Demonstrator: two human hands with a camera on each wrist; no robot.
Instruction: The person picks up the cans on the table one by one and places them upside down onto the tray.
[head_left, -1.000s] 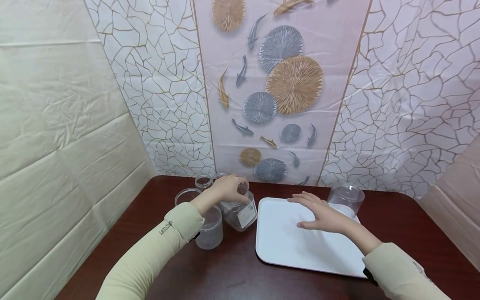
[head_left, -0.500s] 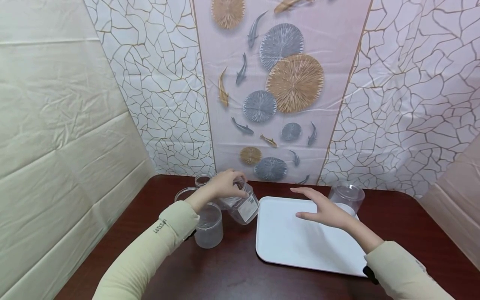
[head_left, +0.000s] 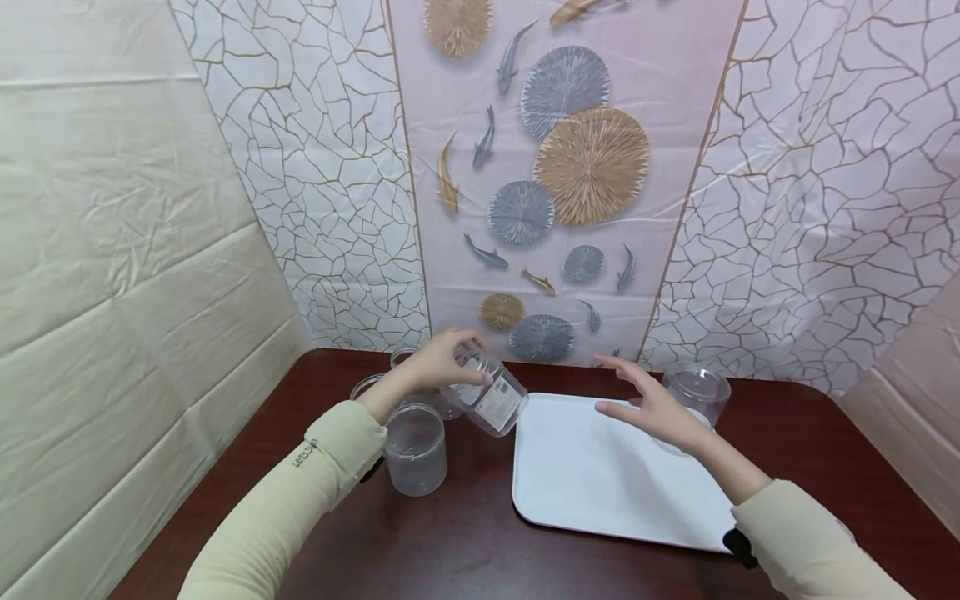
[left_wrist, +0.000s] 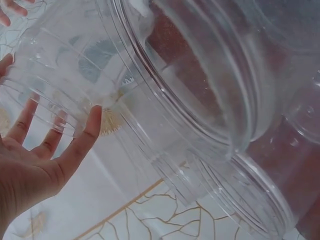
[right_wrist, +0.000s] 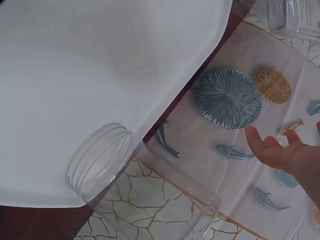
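Note:
My left hand (head_left: 437, 364) grips a clear plastic jar (head_left: 501, 407) near its neck. The jar tilts, its base pointing down and right beside the tray's back left corner, and a white label shows on its side. In the left wrist view, fingers (left_wrist: 80, 147) show behind clear plastic walls. My right hand (head_left: 654, 410) hovers over the white tray (head_left: 585, 492), thumb and fingers spread with nothing between them. Another clear jar (head_left: 701, 387) stands just beyond it; in the right wrist view this jar (right_wrist: 165, 200) overlaps the tray's edge.
A clear tub (head_left: 417, 462) stands left of the tray on the dark red table (head_left: 465, 542). More clear jars cluster behind it, partly hidden by my left arm. A patterned wall covering (head_left: 345, 208) rises at the table's back edge.
My left hand has lifted the labelled jar up from among the other jars and tilted it further, base swinging right toward the tray. My right hand has shifted slightly right.

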